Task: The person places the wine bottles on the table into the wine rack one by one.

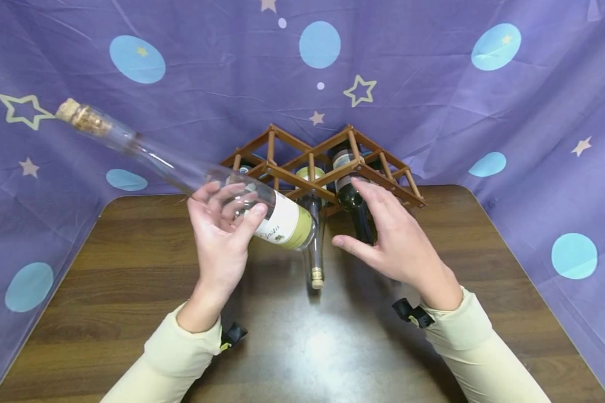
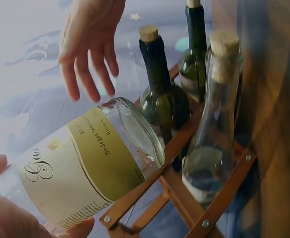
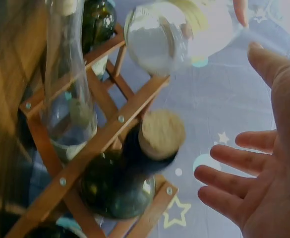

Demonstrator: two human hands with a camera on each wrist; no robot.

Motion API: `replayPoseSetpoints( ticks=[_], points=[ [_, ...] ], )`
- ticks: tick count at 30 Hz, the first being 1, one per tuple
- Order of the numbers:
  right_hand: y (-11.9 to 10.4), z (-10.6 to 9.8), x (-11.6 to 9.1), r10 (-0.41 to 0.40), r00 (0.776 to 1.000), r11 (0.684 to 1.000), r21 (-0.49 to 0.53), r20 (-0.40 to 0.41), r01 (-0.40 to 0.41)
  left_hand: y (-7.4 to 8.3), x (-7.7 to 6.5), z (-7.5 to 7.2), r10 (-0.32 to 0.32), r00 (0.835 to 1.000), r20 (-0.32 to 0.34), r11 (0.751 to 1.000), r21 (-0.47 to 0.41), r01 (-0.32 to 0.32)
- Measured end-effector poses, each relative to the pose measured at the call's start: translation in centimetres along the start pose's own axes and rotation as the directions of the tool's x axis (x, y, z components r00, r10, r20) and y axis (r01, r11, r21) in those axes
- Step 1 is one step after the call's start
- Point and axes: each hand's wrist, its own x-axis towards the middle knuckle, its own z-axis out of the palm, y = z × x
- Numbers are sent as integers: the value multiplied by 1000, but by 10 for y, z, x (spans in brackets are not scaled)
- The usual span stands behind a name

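Observation:
My left hand holds a corked clear glass wine bottle around its body, thumb in front and fingers behind. The bottle is tilted, its cork toward the upper left and its base toward the middle. Its label is cream and green. With fingers extended, my right hand is apart from the held bottle and holds nothing. In the head view it partly covers a dark green bottle in the wooden rack. A second clear corked bottle lies in the rack's middle, neck toward me.
The folding lattice rack stands at the back of the brown wooden table. More green corked bottles show in the rack, including one green bottle in the left wrist view. A purple patterned curtain hangs close behind and at both sides.

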Motion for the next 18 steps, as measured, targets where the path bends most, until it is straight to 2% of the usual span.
replayPoseSetpoints(
  ticks=[9, 18],
  points=[
    [-17, 15, 7, 49, 992, 997, 47, 115, -54, -8, -11, 13, -28, 997, 69, 995, -98, 35],
    [-23, 29, 7, 21, 987, 986, 163, 162, -48, -11, -23, 20, -57, 991, 124, 981, -175, 78]
  ],
)
